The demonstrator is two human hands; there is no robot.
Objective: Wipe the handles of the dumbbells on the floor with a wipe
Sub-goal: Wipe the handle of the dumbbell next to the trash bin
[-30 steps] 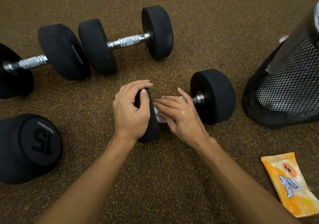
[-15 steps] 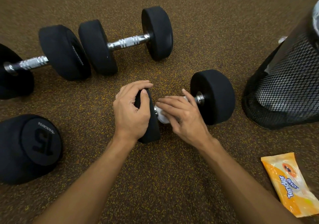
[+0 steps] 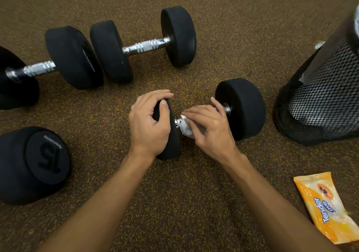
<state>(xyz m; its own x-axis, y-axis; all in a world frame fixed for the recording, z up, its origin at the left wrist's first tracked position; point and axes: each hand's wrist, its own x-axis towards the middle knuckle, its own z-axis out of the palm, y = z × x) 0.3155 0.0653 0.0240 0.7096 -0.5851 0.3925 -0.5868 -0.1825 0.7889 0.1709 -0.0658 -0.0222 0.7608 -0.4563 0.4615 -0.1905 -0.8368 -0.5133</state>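
Head view: the dumbbell [image 3: 242,108] being wiped lies mid-frame on the floor [image 3: 194,193]. The left grip [image 3: 149,123] curls over its 9 o'clock head, thumb on the inner face. The right grip [image 3: 211,127] has its fingers curled over the handle [image 3: 226,109], pressing the white wipe [image 3: 186,130] round it. Bare chrome shows at both ends of the handle.

A second dumbbell [image 3: 142,45] lies at 12 o'clock and a third [image 3: 38,69] at 10 o'clock, their heads just beside each other. A weight marked 15 [image 3: 35,164] sits at 8 o'clock. A mesh bin [image 3: 320,106] stands at 3 o'clock, and an orange wipes pack [image 3: 326,207] lies at 4 o'clock.
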